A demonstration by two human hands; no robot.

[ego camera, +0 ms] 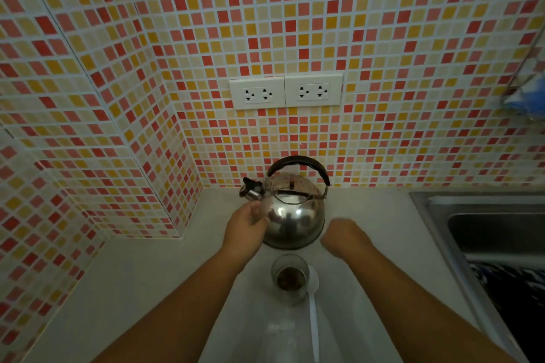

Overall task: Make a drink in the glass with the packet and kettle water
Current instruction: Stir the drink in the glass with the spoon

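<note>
Neither grip has closed on anything: the left hand (246,225), fingers loosely spread, reaches beside the steel kettle (292,209) just under its spout (250,189), while the right hand (343,234) hangs half-curled and empty off the kettle's other flank. Whether the left fingertips touch the metal cannot be told. Brown powder already lies in the bottom of the glass (290,278), which stands just in front of the kettle toward the tabletop's near edge, a white spoon (314,303) lying against its right side; the packet itself is not in view. By that showing the emptying step looks done and the water comes next, a move that calls for a firm hold on the black handle (300,163) arching over the lid, a lift clear, and a slow tilt of the spout over the glass. Pale tabletop (132,289) runs back into a corner of red-and-yellow mosaic wall (265,23) bearing two sockets (286,92), with a steel sink (486,230) along the right edge.
</note>
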